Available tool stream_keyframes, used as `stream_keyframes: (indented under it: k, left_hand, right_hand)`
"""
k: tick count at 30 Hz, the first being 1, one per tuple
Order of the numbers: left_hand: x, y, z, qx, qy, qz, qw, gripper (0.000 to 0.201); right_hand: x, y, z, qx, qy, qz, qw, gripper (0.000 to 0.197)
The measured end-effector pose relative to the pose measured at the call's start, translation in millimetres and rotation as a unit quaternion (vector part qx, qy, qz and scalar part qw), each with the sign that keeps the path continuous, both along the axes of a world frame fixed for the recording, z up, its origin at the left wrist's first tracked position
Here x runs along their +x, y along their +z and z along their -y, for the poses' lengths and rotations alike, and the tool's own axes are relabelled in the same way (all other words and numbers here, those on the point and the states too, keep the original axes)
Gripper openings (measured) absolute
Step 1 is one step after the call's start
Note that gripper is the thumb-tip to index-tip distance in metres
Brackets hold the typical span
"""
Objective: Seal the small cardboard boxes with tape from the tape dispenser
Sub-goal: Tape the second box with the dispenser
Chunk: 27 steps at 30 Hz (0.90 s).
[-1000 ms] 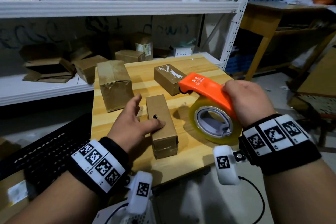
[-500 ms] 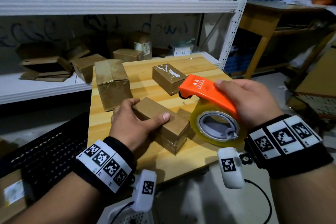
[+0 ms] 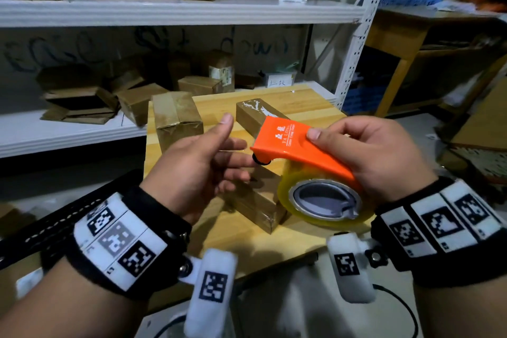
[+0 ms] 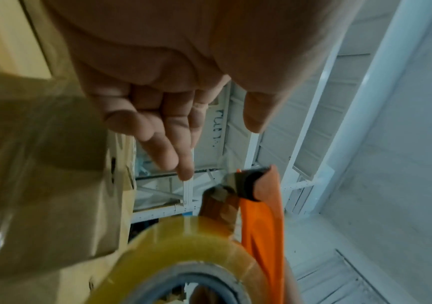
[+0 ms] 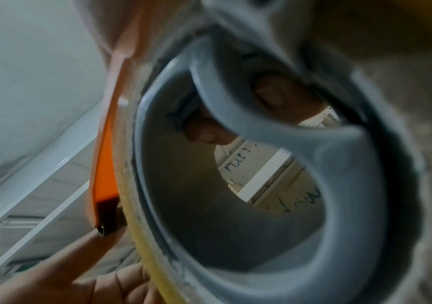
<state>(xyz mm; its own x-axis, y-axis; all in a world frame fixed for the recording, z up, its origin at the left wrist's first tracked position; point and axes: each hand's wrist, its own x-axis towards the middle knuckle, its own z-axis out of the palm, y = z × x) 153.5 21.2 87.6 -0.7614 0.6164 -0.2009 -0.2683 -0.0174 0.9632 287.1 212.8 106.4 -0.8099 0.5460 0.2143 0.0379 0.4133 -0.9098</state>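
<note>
My right hand grips the orange tape dispenser from above and holds it over the wooden table. Its yellowish tape roll faces me. My left hand is raised with straight fingers that reach the dispenser's front end; in the left wrist view the fingers stand just above the dispenser's black nose. A small cardboard box lies on the table under both hands, partly hidden by them. Neither hand touches it.
Two more boxes stand farther back on the table, a tall one and a taped low one. White shelving behind holds several cardboard boxes. A black crate sits at the left, wooden tables at the right.
My left hand turned the small box, then let go of it and rose to the dispenser's front end. The right hand lifted the dispenser slightly and kept its grip.
</note>
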Motion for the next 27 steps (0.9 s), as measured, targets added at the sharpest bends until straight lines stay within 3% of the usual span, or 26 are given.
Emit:
stream_keyframes:
  k: [3, 7, 11, 15, 19, 27]
  left_hand:
    - [3, -2, -1, 0.017, -0.009, 0.017, 1.0, 0.05]
    - [1, -6, 2, 0.052, 0.022, -0.018, 0.998, 0.028]
    - [-3, -11, 4, 0.049, 0.043, -0.023, 0.998, 0.045]
    - [-2, -13, 1, 0.036, 0.07, -0.055, 0.995, 0.022]
    - [-2, -13, 2, 0.042, 0.075, -0.086, 0.993, 0.04]
    - [-10, -11, 10, 0.055, 0.081, -0.105, 0.99, 0.047]
  right_hand:
    - [-1, -2, 7, 0.0, 0.003, -0.002, 1.0, 0.044]
    - [-1, -5, 11, 0.033, -0.007, -0.013, 0.999, 0.049]
    - [0, -3, 15, 0.049, -0.001, -0.009, 0.999, 0.052]
    - [-3, -5, 14, 0.092, -0.02, 0.0, 0.996, 0.054]
    - [-3, -7, 11, 0.131, -0.036, 0.027, 0.99, 0.056]
    - [0, -6, 13, 0.121, -0.007, 0.038, 0.992, 0.061]
